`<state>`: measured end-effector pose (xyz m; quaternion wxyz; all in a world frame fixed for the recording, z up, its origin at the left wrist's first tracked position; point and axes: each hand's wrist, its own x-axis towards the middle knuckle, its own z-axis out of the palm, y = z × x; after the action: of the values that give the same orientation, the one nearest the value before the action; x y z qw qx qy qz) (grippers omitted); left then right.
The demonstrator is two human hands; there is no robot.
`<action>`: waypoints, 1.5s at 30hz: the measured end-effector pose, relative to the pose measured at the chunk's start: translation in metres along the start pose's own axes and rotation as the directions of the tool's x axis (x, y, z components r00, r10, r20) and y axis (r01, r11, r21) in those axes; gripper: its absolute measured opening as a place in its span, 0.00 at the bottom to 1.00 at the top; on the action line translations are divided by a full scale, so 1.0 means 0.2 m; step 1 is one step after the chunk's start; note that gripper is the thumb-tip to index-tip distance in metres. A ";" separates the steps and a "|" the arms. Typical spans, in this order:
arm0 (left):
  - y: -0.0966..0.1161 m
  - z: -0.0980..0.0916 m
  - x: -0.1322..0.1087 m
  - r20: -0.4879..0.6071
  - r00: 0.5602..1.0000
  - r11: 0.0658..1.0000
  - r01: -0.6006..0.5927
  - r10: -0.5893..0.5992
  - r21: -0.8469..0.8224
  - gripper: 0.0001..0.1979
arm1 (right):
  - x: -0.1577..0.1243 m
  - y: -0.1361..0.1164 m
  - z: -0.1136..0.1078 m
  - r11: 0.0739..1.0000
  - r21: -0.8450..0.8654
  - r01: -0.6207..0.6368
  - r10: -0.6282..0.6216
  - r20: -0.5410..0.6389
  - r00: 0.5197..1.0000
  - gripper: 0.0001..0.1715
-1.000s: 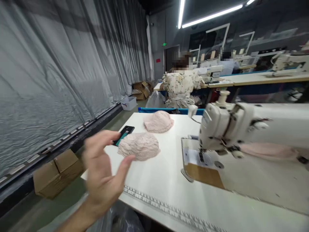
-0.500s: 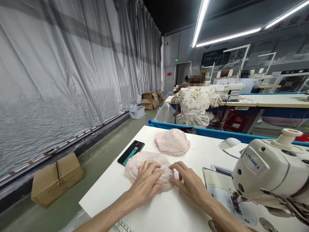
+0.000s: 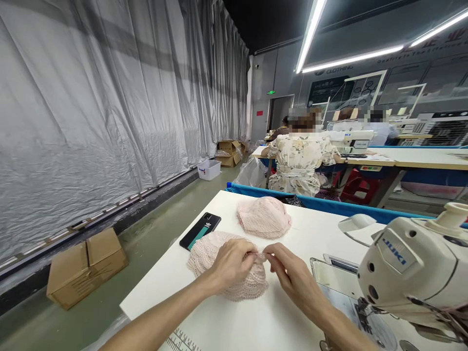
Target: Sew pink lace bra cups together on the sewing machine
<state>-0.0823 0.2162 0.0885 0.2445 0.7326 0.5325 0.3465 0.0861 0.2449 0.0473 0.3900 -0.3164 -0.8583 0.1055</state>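
While my left hand (image 3: pixel 232 263) lies curled over the pink lace pile (image 3: pixel 203 253) near the left front of the white table (image 3: pixel 164 285), its fingertips and my right hand (image 3: pixel 292 275) pinch the pile's right-hand edge together, directly between both hands.

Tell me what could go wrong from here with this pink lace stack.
The left hand and right hand pinch the top of the stack of pale pink lace pieces; lifting may drag several layers along. The black phone with a teal stripe lies beside it near the white table edge; a sideways sweep might knock it off.
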 end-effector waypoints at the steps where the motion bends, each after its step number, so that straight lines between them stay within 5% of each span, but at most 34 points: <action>1: -0.01 0.00 0.01 -0.027 0.999 0.999 0.027 -0.028 -0.033 0.10 | -0.01 -0.01 0.00 1.000 -0.006 0.003 -0.003 -0.023 1.000 0.09; 8: -0.06 -0.12 0.06 -0.202 0.937 0.885 0.178 -0.286 -0.431 0.15 | -0.11 -0.06 0.04 0.987 -0.122 0.105 -0.101 0.045 0.994 0.05; 15: -0.01 -0.26 -0.01 -0.351 0.849 0.704 0.036 -0.396 -0.709 0.23 | -0.06 -0.07 0.02 0.966 -0.212 0.147 -0.125 0.114 0.986 0.18; 30: 0.01 -0.32 -0.15 -0.316 0.813 0.565 0.019 -0.489 -0.825 0.23 | 0.04 -0.18 0.06 0.903 -0.413 0.117 -0.063 0.142 0.988 0.20; 45: 0.04 -0.30 -0.24 -0.307 0.800 0.542 0.027 -0.516 -0.840 0.22 | 0.04 -0.21 0.10 0.871 -0.427 0.243 -0.191 0.163 0.968 0.20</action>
<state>-0.1332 0.1672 0.1200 0.4456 0.3210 0.4742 0.6881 0.0483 0.2189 0.0561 0.2664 -0.2918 -0.9108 -0.1194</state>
